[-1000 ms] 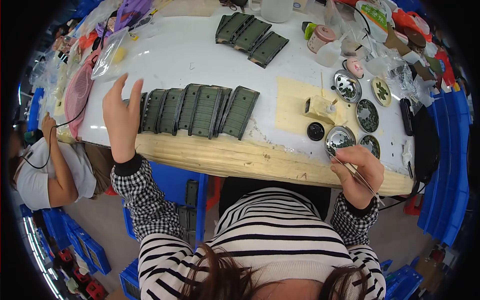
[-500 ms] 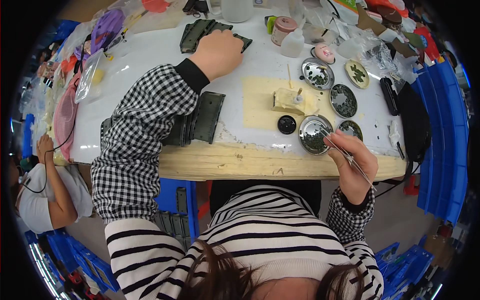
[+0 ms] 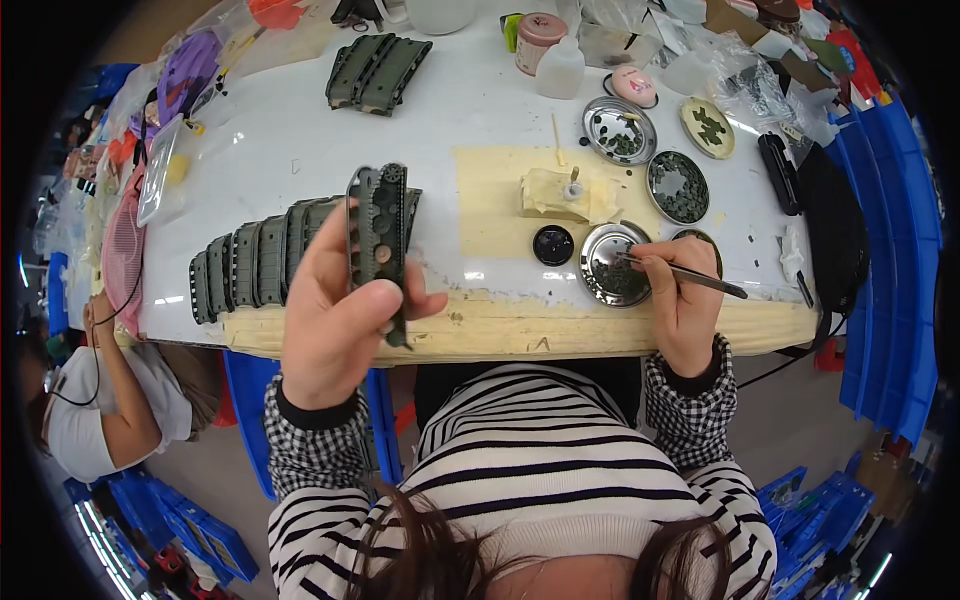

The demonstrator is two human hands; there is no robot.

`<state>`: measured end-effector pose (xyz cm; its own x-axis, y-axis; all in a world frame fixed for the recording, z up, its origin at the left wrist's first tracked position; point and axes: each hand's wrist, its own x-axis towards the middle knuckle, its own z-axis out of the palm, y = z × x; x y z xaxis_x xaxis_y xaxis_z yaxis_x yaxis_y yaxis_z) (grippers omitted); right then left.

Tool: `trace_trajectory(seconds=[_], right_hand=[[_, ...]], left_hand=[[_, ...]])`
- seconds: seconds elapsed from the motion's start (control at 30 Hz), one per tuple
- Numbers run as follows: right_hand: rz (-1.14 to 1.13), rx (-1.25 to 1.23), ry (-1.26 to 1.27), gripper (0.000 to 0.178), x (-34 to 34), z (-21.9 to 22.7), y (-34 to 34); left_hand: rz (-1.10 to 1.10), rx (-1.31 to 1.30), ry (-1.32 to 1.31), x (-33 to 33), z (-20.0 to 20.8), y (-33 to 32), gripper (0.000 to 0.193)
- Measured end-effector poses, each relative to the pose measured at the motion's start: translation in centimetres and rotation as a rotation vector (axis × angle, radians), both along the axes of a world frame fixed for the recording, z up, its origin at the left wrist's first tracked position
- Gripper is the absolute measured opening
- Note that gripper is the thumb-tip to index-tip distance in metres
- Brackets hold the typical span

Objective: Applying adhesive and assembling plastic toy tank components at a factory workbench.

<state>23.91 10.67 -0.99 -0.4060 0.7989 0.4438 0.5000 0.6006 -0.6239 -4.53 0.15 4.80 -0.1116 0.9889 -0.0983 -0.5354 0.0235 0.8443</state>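
Observation:
My left hand is closed around a dark green model tank hull, held up on its side above the table's front edge. A row of small wheels runs along the side in sight. My right hand pinches a pair of metal tweezers. Their tips are over a round metal dish with many tiny dark green parts in it; whether they grip one is too small to tell. Several similar green hulls stand in a row left of my left hand, and more hulls lie at the back.
An open black pot stands left of the dish, below a tape-wrapped block on yellow paper. More dishes of green parts are to the right. A white bottle stands at the back. Blue bins line the right side.
My left hand has come back from the far pile toward me, bringing one hull with it. The right hand has moved slightly left, and its tweezers now lie flatter over the dish.

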Motion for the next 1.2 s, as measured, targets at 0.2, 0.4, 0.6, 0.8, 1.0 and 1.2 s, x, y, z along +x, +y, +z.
trace_trajectory(seconds=[0.2, 0.4, 0.6, 0.8, 1.0, 1.2], right_hand=[[-0.033, 0.079, -0.015, 0.013, -0.5, -0.4, 0.5], [-0.012, 0.089, -0.038, 0.012, -0.5, -0.5, 0.6], [0.016, 0.014, 0.088, 0.012, -0.8, 0.4, -0.2], [0.03, -0.029, -0.002, 0.013, -1.1, 0.7, 0.3], [0.017, 0.001, -0.063, 0.015, -1.5, 0.3, 0.6], [0.045, -0.051, 0.039, 0.013, -1.5, 0.3, 0.4]], left_hand=[[0.106, -0.145, -0.18, 3.2, -3.1, 0.2, 0.037], [0.113, -0.115, 0.012, 5.1, -2.4, 0.8, 0.037], [0.04, -0.042, 0.111, 6.1, -3.9, 0.4, 0.02], [0.003, -0.066, 0.117, 6.0, -4.9, 0.4, 0.015], [-0.004, -0.084, 0.076, 6.0, -5.2, 0.2, 0.017], [-0.066, -0.106, 0.056, 5.9, -5.5, 0.0, 0.018]])
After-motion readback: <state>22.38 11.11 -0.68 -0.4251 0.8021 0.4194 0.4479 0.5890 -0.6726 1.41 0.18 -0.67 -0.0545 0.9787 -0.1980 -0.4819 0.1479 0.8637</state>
